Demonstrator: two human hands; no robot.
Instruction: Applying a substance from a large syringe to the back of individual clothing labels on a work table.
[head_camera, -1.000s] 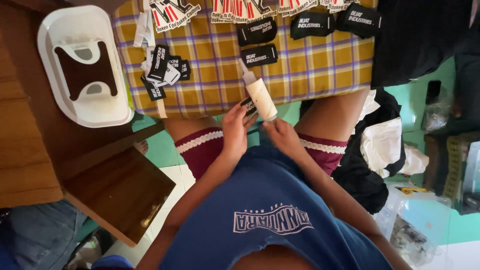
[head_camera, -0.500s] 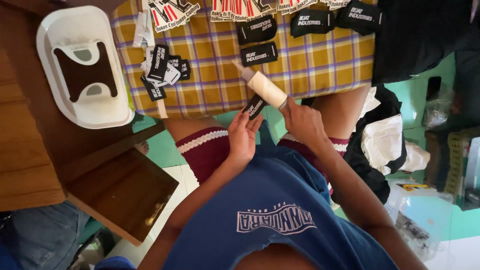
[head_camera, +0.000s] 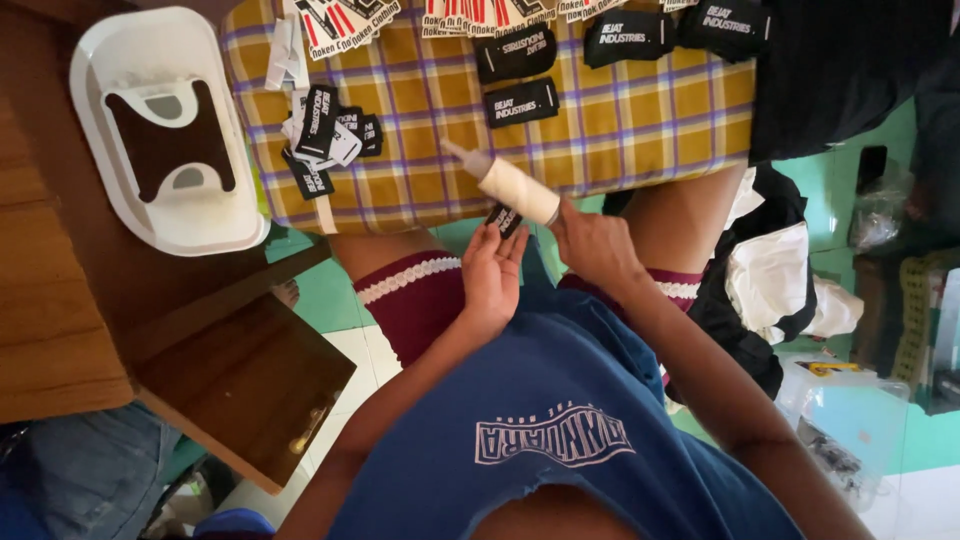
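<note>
My right hand (head_camera: 597, 245) grips a white glue bottle (head_camera: 515, 188) with its nozzle pointing left over the edge of a yellow plaid cloth (head_camera: 640, 120). My left hand (head_camera: 492, 275) pinches a small black label (head_camera: 503, 218) just under the bottle. Both hands hover above my lap, at the cloth's near edge. A pile of small black and white labels (head_camera: 325, 135) lies on the cloth to the left. Larger black labels (head_camera: 520, 102) lie in rows further up the cloth.
A white plastic tray (head_camera: 95, 110) with a dark brown insert sits on a wooden table (head_camera: 60, 330) at left. Red, white and black stickers (head_camera: 345, 18) line the cloth's far edge. Black and white garments (head_camera: 775, 280) are heaped at right, beside a clear plastic box (head_camera: 850, 420).
Both hands have risen from my lap toward the cloth's edge. The bottle has tipped further left over the cloth, and the black label sits closer under it.
</note>
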